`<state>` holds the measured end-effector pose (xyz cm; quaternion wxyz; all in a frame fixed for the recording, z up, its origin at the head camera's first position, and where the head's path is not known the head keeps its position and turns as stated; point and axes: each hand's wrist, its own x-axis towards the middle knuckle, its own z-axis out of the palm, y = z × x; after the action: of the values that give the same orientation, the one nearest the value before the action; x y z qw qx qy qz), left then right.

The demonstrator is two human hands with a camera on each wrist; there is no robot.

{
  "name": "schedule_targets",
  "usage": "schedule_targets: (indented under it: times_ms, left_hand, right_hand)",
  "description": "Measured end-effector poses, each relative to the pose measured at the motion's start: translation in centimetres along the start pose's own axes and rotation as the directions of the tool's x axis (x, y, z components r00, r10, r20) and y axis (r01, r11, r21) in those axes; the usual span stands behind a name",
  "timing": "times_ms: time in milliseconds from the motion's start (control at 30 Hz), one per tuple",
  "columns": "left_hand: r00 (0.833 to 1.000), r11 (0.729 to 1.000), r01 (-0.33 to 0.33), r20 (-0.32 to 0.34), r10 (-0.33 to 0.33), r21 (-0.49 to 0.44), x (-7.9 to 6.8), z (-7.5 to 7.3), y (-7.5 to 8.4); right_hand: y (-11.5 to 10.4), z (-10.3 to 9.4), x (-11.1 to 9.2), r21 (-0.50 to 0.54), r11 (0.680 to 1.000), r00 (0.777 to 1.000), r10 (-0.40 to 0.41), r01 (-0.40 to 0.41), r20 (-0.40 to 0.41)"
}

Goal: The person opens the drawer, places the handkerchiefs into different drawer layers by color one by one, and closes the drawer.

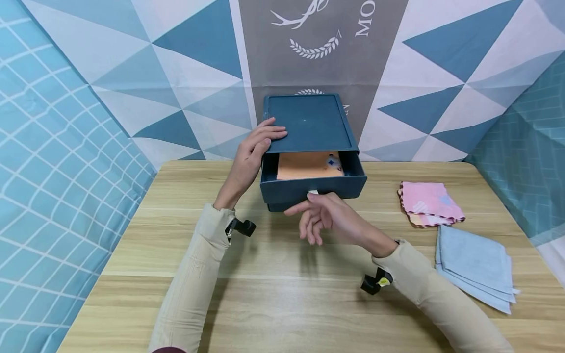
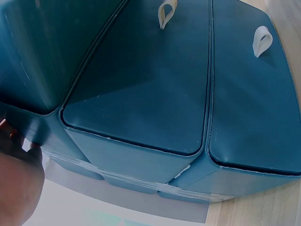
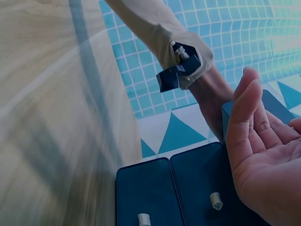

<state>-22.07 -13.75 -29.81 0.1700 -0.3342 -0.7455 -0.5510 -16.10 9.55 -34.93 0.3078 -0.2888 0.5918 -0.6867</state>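
Left hand (image 1: 252, 154) is laid on the chest (image 1: 304, 122) in the head view, its fingers reaching over the left edge of the top, with nothing gripped. The right hand (image 1: 333, 218) is held before the top drawer (image 1: 318, 185), fingers loose and apart; whether the tab (image 1: 313, 191) is touched cannot be told. The drawer is pulled partway out, and an orange cloth (image 1: 304, 166) is seen inside. To the right, a pink cloth (image 1: 430, 201) and blue cloths (image 1: 474, 262) are set on the table (image 1: 287, 304).

In the left wrist view, the lower drawers (image 2: 141, 80) are seen shut, beside the jutting top drawer. Only part of the left hand is shown, at the chest's side.

In the right wrist view, the palm is exposed and the top tab is hidden.

If the drawer were pulled too far, it could be tipped by its unsupported front; under a light left hand, the chest could be dragged along. If it were pushed in, the cloth could be snagged beneath the top.
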Motion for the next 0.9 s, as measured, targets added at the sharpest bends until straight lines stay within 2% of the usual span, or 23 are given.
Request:
schedule_targets:
  times_ms: [600,900]
  left_hand:
    - [1.0,1.0,-0.011,0.001,0.011,-0.004,-0.1,0.1,0.0]
    - [1.0,1.0,0.012,0.001,-0.012,-0.009,-0.1,0.0,0.0]
  right_hand:
    - [0.0,-1.9,2.4,-0.031,0.999,0.997,-0.037,0.036,-0.06]
    - [-0.3,-2.6,3.3,-0.019,0.999,0.996,-0.039,0.037,-0.082]
